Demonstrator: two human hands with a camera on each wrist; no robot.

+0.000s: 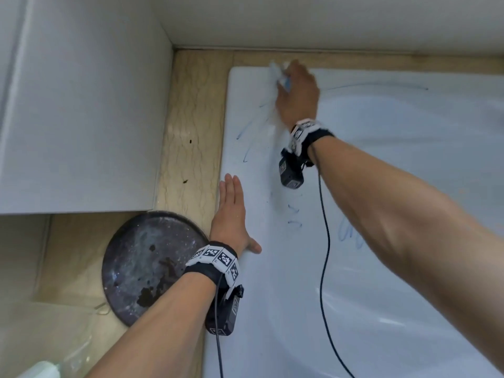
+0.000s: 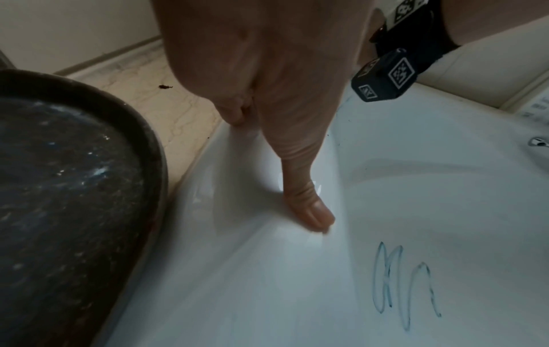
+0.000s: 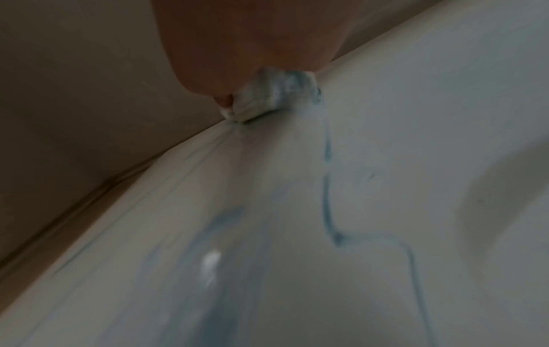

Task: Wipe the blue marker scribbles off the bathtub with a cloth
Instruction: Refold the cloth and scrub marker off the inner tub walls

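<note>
The white bathtub fills the right of the head view, and blue marker scribbles run over its rim and inner wall. My right hand grips a bunched white cloth with blue stains and presses it on the rim near the tub's far left corner. In the right wrist view the cloth sits against the rim, with a blue line trailing below it. My left hand lies flat on the tub's left rim, fingers straight, thumb spread. More scribbles mark the inner wall.
A round dark pan with stains lies on the beige tiled floor just left of the tub. A white cabinet stands at the left, a white wall at the back. A cable hangs from my right wrist.
</note>
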